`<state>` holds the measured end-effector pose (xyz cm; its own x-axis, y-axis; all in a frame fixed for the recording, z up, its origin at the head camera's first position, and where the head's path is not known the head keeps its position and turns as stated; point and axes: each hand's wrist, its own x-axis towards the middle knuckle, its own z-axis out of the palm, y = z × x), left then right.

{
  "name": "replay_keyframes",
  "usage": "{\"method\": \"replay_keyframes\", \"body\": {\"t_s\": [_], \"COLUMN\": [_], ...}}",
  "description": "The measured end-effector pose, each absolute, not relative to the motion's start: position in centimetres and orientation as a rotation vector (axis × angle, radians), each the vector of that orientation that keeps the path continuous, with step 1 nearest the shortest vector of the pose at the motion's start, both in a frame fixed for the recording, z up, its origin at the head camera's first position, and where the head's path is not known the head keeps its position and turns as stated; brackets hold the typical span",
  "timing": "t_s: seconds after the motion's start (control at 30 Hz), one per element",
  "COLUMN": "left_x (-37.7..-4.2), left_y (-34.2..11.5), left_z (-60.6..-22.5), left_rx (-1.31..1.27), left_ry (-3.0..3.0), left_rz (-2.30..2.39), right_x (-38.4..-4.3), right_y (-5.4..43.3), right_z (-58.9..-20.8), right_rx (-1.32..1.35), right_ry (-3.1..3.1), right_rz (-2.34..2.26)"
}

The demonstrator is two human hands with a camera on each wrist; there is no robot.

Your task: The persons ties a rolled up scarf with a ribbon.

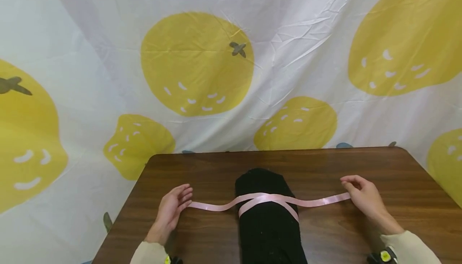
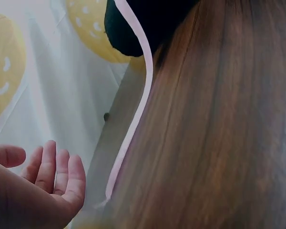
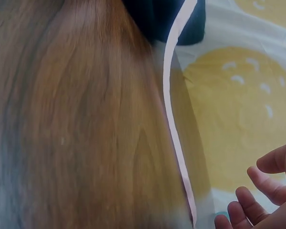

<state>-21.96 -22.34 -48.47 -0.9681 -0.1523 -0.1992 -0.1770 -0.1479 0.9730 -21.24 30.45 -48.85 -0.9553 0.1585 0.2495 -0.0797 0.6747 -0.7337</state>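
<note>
A long, black cloth item with a rounded far end lies on the table. A pink satin ribbon goes round it and crosses over itself on top, its two tails stretching out to the sides. By the left tail is my left hand, palm turned inward and fingers relaxed. The left wrist view shows that ribbon ending free, beside the hand. My right hand is at the other tail, fingers loosely bent. In the right wrist view, the ribbon runs down apart from these fingers.
The brown wooden table has rounded far corners. Right behind it hangs a white cloth printed with yellow fruit. Light sleeves and dark wrist straps with yellow markers show at both wrists.
</note>
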Motion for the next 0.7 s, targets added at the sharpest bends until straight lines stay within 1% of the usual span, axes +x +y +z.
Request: {"method": "replay_keyframes", "body": {"t_s": [0.33, 0.7], "left_x": [-22.2, -22.5], "left_y": [-19.3, -15.8], "left_z": [-47.3, -45.8], "left_rx": [-0.215, 0.038], "left_ry": [2.220, 2.218], "left_rz": [2.169, 2.098], "right_x": [-21.4, -21.3], "right_y": [27.2, 23.4], "right_z": [-47.5, -45.9], "right_rx": [0.143, 0.299], "right_ry": [-2.547, -2.628], "right_rz": [1.214, 1.326]}}
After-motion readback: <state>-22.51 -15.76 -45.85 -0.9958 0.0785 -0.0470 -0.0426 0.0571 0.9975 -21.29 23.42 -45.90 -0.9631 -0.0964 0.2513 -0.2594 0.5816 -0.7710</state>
